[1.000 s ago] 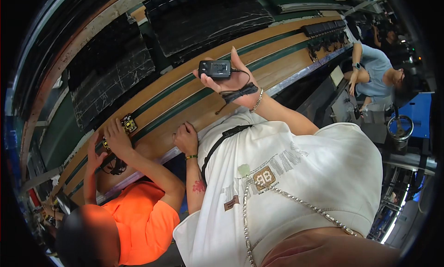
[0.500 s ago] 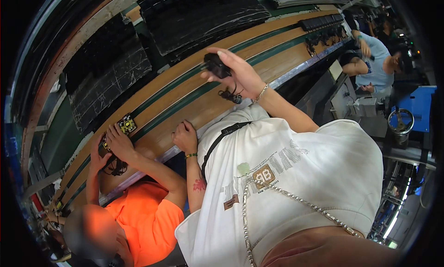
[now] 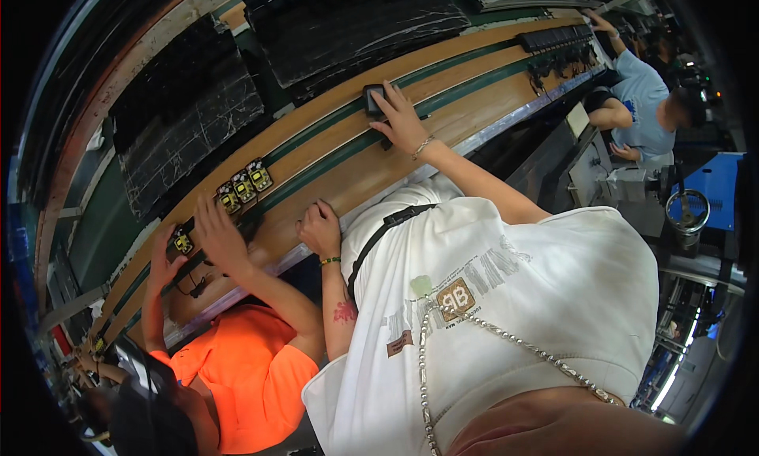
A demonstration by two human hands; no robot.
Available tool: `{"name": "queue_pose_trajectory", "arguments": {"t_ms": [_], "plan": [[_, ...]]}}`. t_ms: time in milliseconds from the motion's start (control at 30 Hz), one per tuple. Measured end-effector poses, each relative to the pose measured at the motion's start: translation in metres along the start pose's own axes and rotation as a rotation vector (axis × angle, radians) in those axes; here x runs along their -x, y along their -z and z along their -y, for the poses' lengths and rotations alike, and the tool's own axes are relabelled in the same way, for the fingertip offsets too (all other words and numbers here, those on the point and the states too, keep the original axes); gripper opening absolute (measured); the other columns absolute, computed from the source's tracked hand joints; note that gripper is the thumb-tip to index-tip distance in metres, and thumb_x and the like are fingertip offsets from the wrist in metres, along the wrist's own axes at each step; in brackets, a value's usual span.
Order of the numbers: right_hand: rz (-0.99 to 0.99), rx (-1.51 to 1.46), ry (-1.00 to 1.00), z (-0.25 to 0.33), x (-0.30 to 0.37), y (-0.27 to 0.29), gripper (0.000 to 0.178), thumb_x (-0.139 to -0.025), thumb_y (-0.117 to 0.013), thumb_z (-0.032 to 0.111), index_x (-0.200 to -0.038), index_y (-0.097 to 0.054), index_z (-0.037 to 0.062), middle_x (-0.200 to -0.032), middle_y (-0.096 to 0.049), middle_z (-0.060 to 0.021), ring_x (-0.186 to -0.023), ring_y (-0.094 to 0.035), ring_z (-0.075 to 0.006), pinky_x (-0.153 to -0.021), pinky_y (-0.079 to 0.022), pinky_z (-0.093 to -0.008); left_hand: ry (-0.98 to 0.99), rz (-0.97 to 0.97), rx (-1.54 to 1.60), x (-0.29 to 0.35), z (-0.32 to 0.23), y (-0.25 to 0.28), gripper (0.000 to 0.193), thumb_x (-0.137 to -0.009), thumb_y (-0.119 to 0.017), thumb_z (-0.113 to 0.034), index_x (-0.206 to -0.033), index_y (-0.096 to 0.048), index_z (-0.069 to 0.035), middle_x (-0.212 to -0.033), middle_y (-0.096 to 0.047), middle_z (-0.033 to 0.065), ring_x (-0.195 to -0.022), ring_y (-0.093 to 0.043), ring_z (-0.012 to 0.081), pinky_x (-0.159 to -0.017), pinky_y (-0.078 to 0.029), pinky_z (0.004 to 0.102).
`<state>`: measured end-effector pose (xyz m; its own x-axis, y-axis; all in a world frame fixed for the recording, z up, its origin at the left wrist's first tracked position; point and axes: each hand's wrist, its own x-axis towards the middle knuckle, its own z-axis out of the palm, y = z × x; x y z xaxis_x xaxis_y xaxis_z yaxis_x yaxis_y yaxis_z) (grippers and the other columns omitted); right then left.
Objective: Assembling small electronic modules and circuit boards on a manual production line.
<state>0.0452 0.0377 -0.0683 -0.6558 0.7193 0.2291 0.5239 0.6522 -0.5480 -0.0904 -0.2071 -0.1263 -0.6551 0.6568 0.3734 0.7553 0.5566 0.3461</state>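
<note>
3 boards [image 3: 243, 186] lie just right of a co-worker's hand [image 3: 221, 235]. Left hand [image 3: 319, 227]: fingers curled narrow at bench [image 3: 348, 179]. Adapter [image 3: 374, 100] beyond; right hand [image 3: 405, 126], fingers spread against it, grip unclear. Uneven push could skid it.

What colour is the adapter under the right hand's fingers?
The adapter is black, seen best in the head view.

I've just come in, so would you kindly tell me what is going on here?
The person's right hand touches a black power adapter on the wooden bench, while the left hand rests, loosely curled, near its edge. To the left, a co-worker in orange has both hands beside small circuit boards. Farther right, black adapters sit in a row.
</note>
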Motion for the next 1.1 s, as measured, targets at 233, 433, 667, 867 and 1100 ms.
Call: {"name": "queue_pose_trajectory", "arguments": {"t_ms": [233, 433, 667, 867, 1100], "plan": [[-0.009, 0.300, 0.268, -0.010, -0.007, 0.009, 0.049, -0.089, -0.061, 0.037, -0.134, -0.052, 0.0196, -0.155, -0.027, -0.0075, -0.140, -0.030, -0.0323, -0.108, -0.031, -0.0572, -0.025, -0.010, -0.002, 0.000, 0.002, 0.000, 0.027, -0.087, -0.059, -0.019, -0.064, -0.059, -0.005, -0.063, -0.063, 0.0120, -0.052, -0.053, 0.0341, -0.060, -0.048, 0.0391], [0.037, 0.858, -0.031, -0.062, -0.028, 0.095, 0.031, -0.088, -0.057, 0.022, -0.117, -0.061, 0.0117, -0.153, -0.028, -0.0152, -0.141, -0.023, -0.0397, -0.108, -0.024, -0.0633, -0.020, -0.022, 0.017, 0.004, 0.003, 0.000, 0.027, -0.086, -0.060, -0.021, -0.064, -0.058, -0.005, -0.062, -0.062, 0.0114, -0.052, -0.053, 0.0336, -0.058, -0.046, 0.0391], [-0.280, 0.487, -0.198, -0.133, 0.002, 0.016, 0.043, -0.095, -0.048, 0.030, -0.129, -0.053, 0.0038, -0.144, -0.038, -0.0204, -0.138, -0.028, -0.0388, -0.113, -0.023, -0.0540, -0.117, -0.011, 0.006, -0.005, 0.004, -0.007, 0.027, -0.087, -0.059, -0.019, -0.064, -0.058, -0.005, -0.060, -0.059, 0.0114, -0.052, -0.053, 0.0326, -0.054, -0.044, 0.0399], [-0.448, 0.519, -0.202, -0.108, -0.005, 0.008, 0.044, -0.097, -0.046, 0.032, -0.129, -0.054, 0.0033, -0.145, -0.038, -0.0205, -0.138, -0.029, -0.0376, -0.113, -0.020, -0.0543, -0.090, 0.014, -0.054, 0.003, 0.010, -0.008, 0.027, -0.087, -0.059, -0.019, -0.064, -0.057, -0.005, -0.060, -0.059, 0.0111, -0.052, -0.053, 0.0329, -0.057, -0.044, 0.0410], [-0.522, 0.595, -0.179, -0.101, 0.001, 0.007, 0.038, -0.092, -0.055, 0.028, -0.122, -0.059, 0.0067, -0.142, -0.044, -0.0161, -0.131, -0.040, -0.0367, -0.107, -0.032, -0.0506, -0.037, -0.020, -0.010, 0.002, -0.006, 0.000, 0.028, -0.087, -0.059, -0.019, -0.063, -0.056, -0.005, -0.060, -0.059, 0.0101, -0.053, -0.053, 0.0330, -0.057, -0.044, 0.0404]]}}
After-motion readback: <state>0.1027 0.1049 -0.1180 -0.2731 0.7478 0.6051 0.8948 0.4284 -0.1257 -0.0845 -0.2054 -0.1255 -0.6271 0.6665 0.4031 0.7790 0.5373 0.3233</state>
